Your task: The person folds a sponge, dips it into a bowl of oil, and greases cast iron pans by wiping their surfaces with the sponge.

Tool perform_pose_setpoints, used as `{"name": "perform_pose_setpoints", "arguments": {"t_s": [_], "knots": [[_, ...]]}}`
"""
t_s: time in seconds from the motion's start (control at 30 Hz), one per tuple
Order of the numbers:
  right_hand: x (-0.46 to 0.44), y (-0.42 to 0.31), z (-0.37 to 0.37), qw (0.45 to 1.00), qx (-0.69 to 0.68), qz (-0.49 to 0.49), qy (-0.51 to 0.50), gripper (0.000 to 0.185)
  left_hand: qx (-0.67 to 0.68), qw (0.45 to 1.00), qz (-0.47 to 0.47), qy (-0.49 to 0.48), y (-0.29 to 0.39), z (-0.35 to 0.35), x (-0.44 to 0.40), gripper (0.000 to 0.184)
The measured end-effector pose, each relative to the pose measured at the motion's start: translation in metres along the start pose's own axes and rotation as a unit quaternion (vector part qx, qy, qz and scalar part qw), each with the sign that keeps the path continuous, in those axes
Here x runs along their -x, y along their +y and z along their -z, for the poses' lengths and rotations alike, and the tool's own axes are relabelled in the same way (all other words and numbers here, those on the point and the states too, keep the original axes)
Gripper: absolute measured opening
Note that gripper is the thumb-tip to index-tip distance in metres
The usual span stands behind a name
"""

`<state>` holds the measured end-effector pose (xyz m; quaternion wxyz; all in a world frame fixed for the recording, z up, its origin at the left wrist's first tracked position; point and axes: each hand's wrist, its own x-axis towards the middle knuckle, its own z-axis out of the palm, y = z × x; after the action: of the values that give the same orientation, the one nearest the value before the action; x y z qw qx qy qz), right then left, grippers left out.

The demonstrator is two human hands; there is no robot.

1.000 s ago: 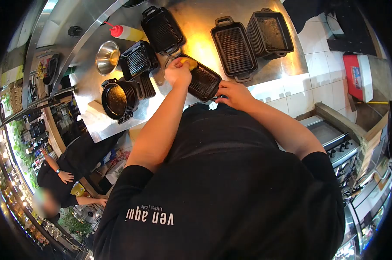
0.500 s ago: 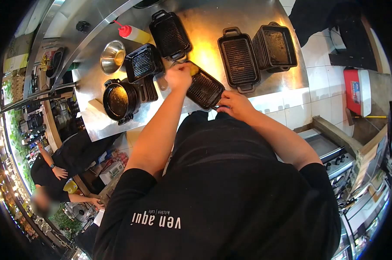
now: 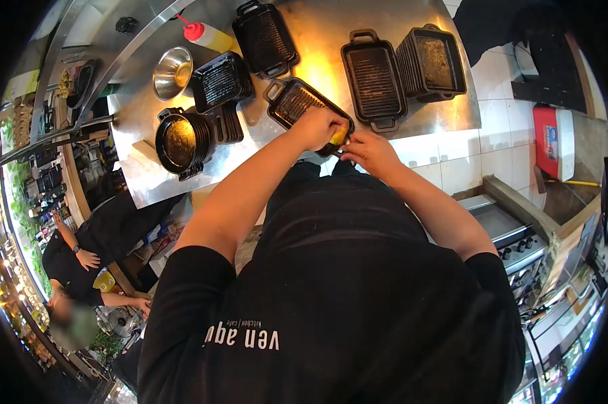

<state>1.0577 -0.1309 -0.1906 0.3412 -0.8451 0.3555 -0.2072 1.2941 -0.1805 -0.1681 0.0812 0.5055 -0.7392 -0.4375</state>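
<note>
A small black ridged cast-iron grill pan lies slanted near the front edge of the steel table. My left hand is closed on a yellow sponge, pressed into the near right end of this pan. Whether it is a sponge or a folded cloth is hard to make out. Beside it, my right hand pinches the pan's near end, around its handle. The fingers cover part of that handle and corner.
Left on the steel table are a steel bowl, a red-capped squeeze bottle, stacked round pans and rectangular pans. Another grill pan lies behind. Right are a long grill pan and a pan stack. A co-worker is at left.
My left hand has moved with the yellow sponge from the pan's far left end to its near right end. The right hand stays at the near handle. The view has shifted slightly.
</note>
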Motion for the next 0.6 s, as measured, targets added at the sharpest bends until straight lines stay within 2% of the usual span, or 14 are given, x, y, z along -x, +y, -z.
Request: {"name": "perform_pose_setpoints", "arguments": {"t_s": [0.17, 0.23, 0.27, 0.33, 0.43, 0.5, 0.57, 0.6], "knots": [[0.002, -0.001, -0.002, 0.999, -0.012, -0.028, 0.011, 0.026, -0.053, 0.998, -0.028, 0.023, -0.008, -0.014, -0.004, 0.025], [0.002, -0.002, -0.003, 0.999, -0.007, -0.029, 0.025, 0.026, -0.147, 0.98, -0.131, -0.03, -0.014, -0.009, -0.004, 0.025], [0.002, -0.002, -0.003, 0.999, 0.011, -0.023, 0.028, 0.026, -0.147, 0.979, -0.136, -0.033, -0.019, -0.003, -0.007, 0.025], [0.006, -0.01, -0.003, 0.999, 0.034, -0.021, 0.035, 0.026, -0.204, 0.934, -0.138, -0.259, -0.015, 0.021, -0.012, 0.027], [0.01, -0.022, -0.005, 0.995, 0.051, -0.058, 0.064, 0.028, -0.2, 0.918, -0.128, -0.318, 0.0, 0.044, 0.005, 0.031], [0.011, -0.028, -0.01, 0.992, 0.044, -0.087, 0.086, 0.03, -0.194, 0.915, -0.172, -0.309, -0.028, 0.035, -0.01, 0.031], [0.014, -0.038, -0.017, 0.986, 0.052, -0.12, 0.104, 0.029, -0.146, 0.954, -0.241, -0.1, -0.032, 0.031, -0.017, 0.033], [0.014, -0.044, -0.02, 0.98, 0.057, -0.148, 0.118, 0.028, -0.081, 0.979, -0.175, -0.064, -0.031, 0.022, -0.019, 0.035]]}}
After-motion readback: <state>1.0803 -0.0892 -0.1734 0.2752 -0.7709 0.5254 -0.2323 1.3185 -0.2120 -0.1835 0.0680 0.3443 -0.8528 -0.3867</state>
